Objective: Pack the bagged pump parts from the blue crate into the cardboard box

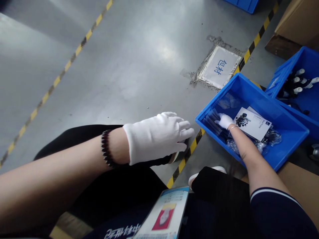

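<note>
My left hand [159,136], in a white glove, is held out above my knee with its fingers stretched and nothing in it. My right hand [225,121], also white-gloved, reaches down into a blue plastic bin [294,136]. Its fingers look apart and touch clear plastic packets [213,121] along the bin's left side. Right beside this hand lies a white printed booklet [256,124] with a picture of black parts, on top of another white sheet or booklet. Crumpled clear plastic bags [272,136] with dark contents lie around and under it.
A second blue bin [281,78] behind holds black parts with white ends [300,81]. Cardboard boxes [296,25] stand at the upper right. Yellow-black tape [256,39] and a white floor label [219,67] mark the grey floor. An ID badge [164,212] hangs before me.
</note>
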`<state>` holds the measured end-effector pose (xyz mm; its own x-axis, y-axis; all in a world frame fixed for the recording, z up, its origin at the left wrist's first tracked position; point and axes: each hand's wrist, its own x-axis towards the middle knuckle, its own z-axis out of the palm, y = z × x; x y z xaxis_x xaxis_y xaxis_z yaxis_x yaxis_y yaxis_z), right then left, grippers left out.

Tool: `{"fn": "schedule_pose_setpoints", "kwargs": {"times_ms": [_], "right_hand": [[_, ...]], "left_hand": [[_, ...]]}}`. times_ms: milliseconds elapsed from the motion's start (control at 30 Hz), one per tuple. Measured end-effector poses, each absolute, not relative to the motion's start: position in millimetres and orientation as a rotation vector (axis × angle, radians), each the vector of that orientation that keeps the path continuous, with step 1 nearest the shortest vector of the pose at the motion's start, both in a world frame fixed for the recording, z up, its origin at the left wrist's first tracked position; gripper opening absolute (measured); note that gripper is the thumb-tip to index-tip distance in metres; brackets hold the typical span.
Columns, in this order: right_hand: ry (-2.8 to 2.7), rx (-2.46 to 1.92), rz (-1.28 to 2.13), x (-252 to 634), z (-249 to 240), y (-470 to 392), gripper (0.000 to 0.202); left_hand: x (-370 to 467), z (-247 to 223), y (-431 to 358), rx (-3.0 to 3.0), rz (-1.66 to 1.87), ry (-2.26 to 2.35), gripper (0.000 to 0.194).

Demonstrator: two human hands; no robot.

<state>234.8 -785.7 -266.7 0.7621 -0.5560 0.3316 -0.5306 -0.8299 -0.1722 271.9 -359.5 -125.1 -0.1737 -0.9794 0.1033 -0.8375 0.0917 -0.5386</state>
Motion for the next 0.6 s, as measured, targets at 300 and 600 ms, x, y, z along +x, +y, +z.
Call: {"fn": "schedule_pose_setpoints", "kwargs": {"times_ms": [300, 600], "right_hand": [[0.987, -2.901, -0.514, 227, -264, -758, 0.084], [1.074, -2.992, -0.564, 227, -275, -761, 0.084]], "left_hand": [[263, -124, -372, -1.655, -0.71, 2.091, 0.029], [264, -126, -379, -1.711, -0.666, 2.283, 0.023]]}}
